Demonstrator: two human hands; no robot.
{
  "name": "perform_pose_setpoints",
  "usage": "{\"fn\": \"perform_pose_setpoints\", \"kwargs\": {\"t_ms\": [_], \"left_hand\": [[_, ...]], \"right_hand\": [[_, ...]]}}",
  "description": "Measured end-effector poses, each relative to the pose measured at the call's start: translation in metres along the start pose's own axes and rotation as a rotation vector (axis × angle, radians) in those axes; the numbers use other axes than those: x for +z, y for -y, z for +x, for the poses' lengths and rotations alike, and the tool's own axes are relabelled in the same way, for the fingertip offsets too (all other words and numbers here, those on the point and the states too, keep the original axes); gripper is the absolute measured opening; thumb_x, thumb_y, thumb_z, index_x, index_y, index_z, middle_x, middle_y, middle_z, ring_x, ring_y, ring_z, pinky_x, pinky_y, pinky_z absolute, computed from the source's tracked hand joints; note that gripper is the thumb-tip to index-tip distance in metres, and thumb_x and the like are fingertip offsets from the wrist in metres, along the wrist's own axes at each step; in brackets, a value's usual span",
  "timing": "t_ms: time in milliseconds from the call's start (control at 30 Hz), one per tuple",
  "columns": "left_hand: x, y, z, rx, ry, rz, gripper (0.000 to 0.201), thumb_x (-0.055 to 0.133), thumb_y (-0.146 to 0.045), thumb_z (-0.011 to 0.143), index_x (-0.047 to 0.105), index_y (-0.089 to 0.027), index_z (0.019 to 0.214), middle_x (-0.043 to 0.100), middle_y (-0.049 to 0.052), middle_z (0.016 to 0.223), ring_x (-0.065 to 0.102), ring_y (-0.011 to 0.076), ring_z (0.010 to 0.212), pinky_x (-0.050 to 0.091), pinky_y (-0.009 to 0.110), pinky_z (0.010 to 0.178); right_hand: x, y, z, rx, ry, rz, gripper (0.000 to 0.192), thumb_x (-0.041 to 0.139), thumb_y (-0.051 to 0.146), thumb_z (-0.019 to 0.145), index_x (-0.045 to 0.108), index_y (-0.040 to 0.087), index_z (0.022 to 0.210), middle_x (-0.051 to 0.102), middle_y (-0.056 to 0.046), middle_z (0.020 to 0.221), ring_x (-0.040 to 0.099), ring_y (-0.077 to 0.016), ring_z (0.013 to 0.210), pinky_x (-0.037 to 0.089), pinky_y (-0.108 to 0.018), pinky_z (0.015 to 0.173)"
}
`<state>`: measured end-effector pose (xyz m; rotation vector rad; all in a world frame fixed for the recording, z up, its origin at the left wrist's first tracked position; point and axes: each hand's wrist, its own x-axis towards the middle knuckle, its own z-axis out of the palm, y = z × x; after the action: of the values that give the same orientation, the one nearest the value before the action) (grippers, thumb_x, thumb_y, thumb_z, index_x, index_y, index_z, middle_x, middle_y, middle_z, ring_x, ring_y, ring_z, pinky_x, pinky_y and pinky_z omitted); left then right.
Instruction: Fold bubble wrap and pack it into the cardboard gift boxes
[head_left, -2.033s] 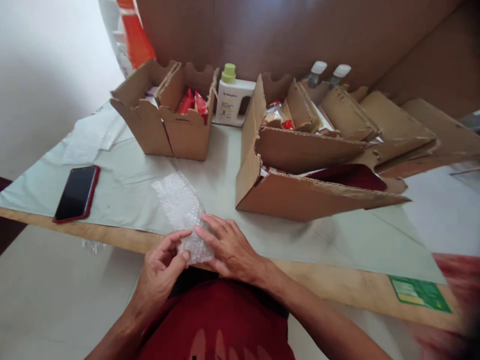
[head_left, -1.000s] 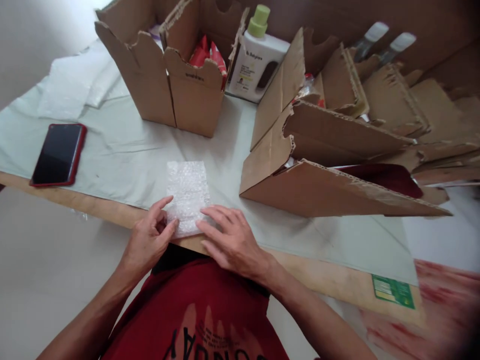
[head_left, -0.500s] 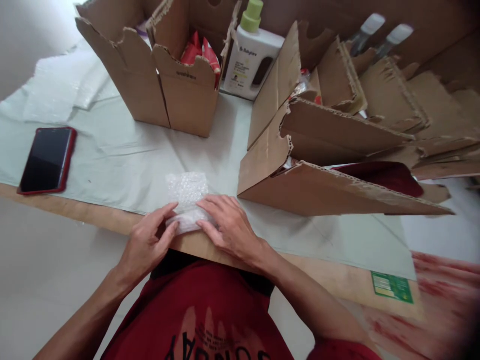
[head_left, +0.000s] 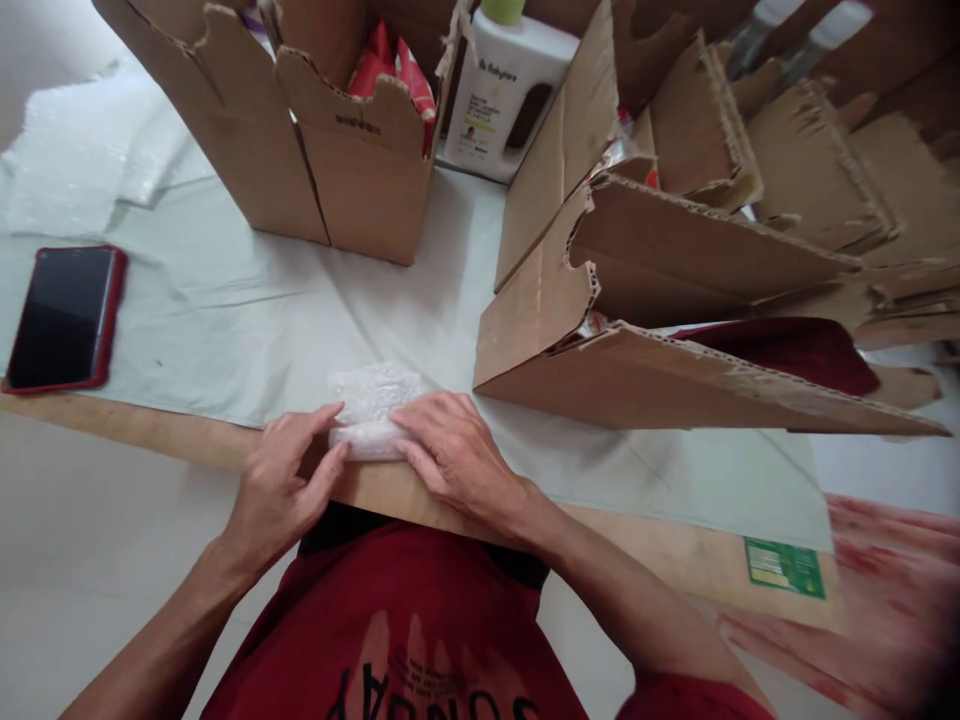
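Now both hands' fingers pressing rolled, nubbly bubble wrap.

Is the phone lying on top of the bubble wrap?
No, the phone lies far left on the table cover, apart from the bubble wrap under the left hand and right hand.

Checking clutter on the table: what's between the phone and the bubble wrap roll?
Head view: only bare pale sheet between the phone and the bubble wrap roll. Left hand and right hand press the roll at the near edge.
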<state>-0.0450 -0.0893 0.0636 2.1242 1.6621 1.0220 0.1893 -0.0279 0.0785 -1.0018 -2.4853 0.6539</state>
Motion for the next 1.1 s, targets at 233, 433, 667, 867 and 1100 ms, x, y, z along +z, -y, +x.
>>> {"fn": "perform_pose_setpoints", "kwargs": {"t_ms": [233,433,667,867,1100], "left_hand": [[0.011,0.012,0.019,-0.132,-0.059,0.059,0.031,0.064,-0.039,0.1,0.072,-0.018,0.122,0.074,0.01,0.105,0.071,0.0248,0.096,0.058,0.042,0.09],[0.003,-0.02,-0.011,-0.619,-0.168,-0.416,0.044,0.072,-0.046,0.096,0.068,-0.022,0.133,0.076,0.009,0.123,0.075,0.0226,0.109,0.061,0.04,0.103],[0.025,-0.057,0.0,-0.704,-0.051,-0.743,0.048,0.076,-0.051,0.089,0.066,-0.019,0.124,0.078,0.013,0.128,0.075,0.028,0.119,0.065,0.037,0.098],[0.026,-0.038,-0.014,-0.542,0.038,-0.465,0.044,0.075,-0.047,0.092,0.069,-0.027,0.131,0.081,0.007,0.12,0.081,0.0249,0.102,0.069,0.029,0.079],[0.055,-0.055,-0.013,-0.022,0.306,-0.375,0.054,0.066,-0.032,0.099,0.056,-0.038,0.152,0.075,0.004,0.14,0.077,0.0255,0.119,0.068,0.031,0.095]], "right_hand": [[0.005,0.006,0.016,-0.146,0.115,-0.206,0.025,0.061,0.024,0.104,0.068,0.014,0.125,0.073,-0.017,0.125,0.063,-0.0306,0.116,0.043,-0.047,0.1],[0.007,-0.001,0.023,0.136,-0.098,0.171,0.022,0.056,0.022,0.106,0.071,0.019,0.123,0.08,-0.008,0.117,0.071,-0.0214,0.107,0.045,-0.037,0.099],[0.01,0.024,-0.006,0.237,-0.184,0.479,0.02,0.06,0.026,0.102,0.071,0.023,0.118,0.08,-0.004,0.109,0.071,-0.0192,0.099,0.051,-0.035,0.095],[-0.022,0.021,-0.037,0.283,-0.134,0.485,0.061,0.085,0.046,0.086,0.063,0.026,0.139,0.07,-0.008,0.137,0.068,-0.0219,0.116,0.051,-0.038,0.107],[-0.069,0.007,-0.078,0.365,-0.026,0.497,0.058,0.084,0.038,0.087,0.066,0.026,0.141,0.079,-0.003,0.112,0.073,-0.0185,0.097,0.055,-0.027,0.087]]}}
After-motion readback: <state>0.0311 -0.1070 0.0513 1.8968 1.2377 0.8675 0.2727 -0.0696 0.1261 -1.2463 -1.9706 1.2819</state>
